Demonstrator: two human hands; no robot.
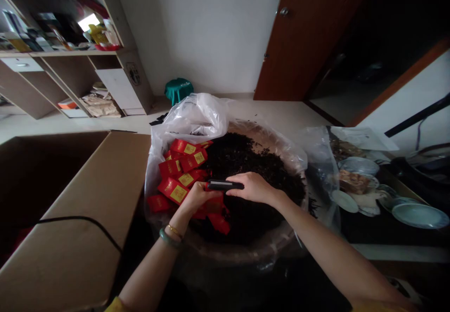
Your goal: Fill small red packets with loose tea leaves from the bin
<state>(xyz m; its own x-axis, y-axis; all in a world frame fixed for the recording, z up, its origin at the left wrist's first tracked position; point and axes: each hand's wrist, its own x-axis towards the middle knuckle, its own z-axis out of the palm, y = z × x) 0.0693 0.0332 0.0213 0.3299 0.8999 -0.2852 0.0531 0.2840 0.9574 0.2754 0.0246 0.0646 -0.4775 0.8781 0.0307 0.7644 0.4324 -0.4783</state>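
Note:
A slim black handheld device [225, 185] with a grey strip along its top lies level above the basket. My right hand [251, 187] is closed around its right part. At its left end my left hand [197, 197] is closed, with a bit of red packet showing between the thumb and the device. Several red packets [176, 192] with gold labels are heaped on the left of the basket, around and below my left hand. Dark loose tea leaves [263, 171] fill the middle and right. Clear plastic [197, 115] lines the round woven basket [242, 254].
An open cardboard box [116, 199] with a black cord [80, 218] over its side stands at the left. Dishes [420, 212] sit on a low dark table at the right. Behind are a teal-covered bin [179, 90], a shelf unit [130, 79] and a brown door [302, 35].

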